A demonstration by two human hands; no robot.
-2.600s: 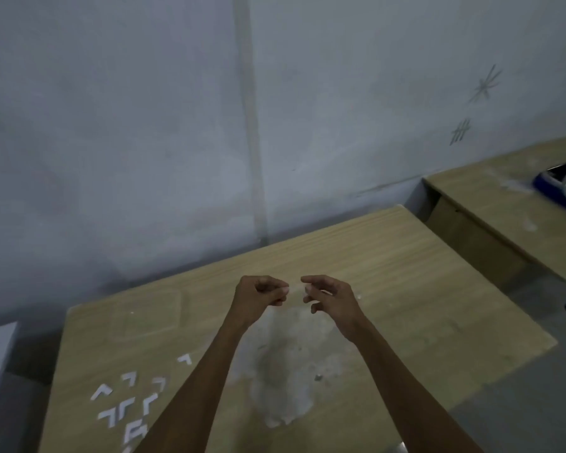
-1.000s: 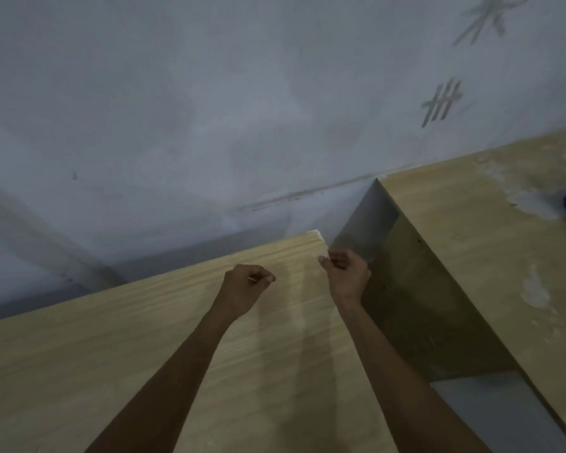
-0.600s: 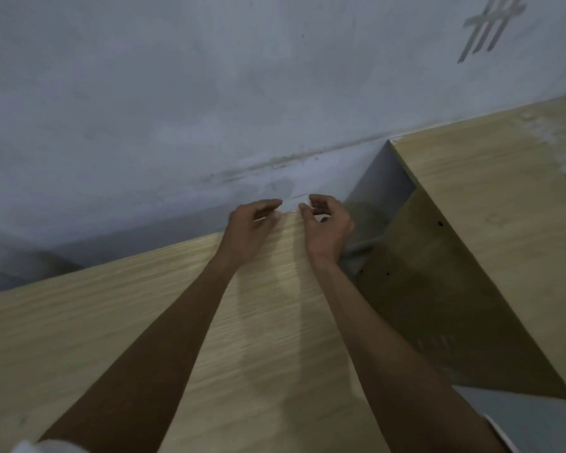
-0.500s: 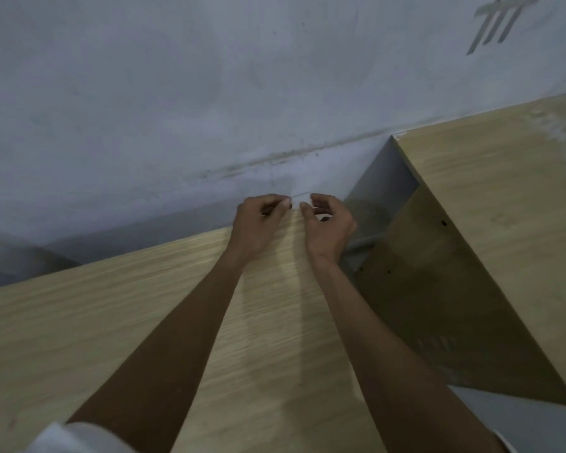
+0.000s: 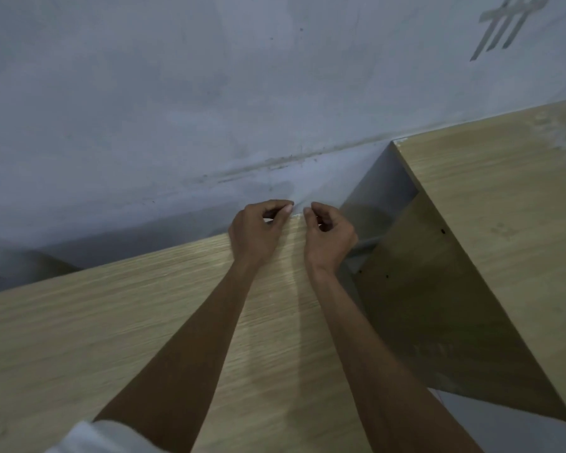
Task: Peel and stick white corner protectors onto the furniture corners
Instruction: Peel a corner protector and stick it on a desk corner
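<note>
Both my hands are at the far right corner of the light wooden table (image 5: 138, 325). My left hand (image 5: 257, 233) and my right hand (image 5: 330, 238) have their fingers curled, with the fingertips almost meeting over the corner. Between the fingertips shows a thin sliver of the white corner protector (image 5: 297, 215), pinched from both sides right on the table corner. My fingers hide most of the protector, so I cannot tell whether it is stuck down.
A grey wall (image 5: 209, 93) stands close behind the table. To the right is a second wooden table (image 5: 504, 230), its side panel facing a narrow gap with grey floor (image 5: 504, 423) below.
Earlier my hands worked the protector over the table's middle. Then the view moved to the far right corner and both hands reached it. In the last half second they have hardly moved.
</note>
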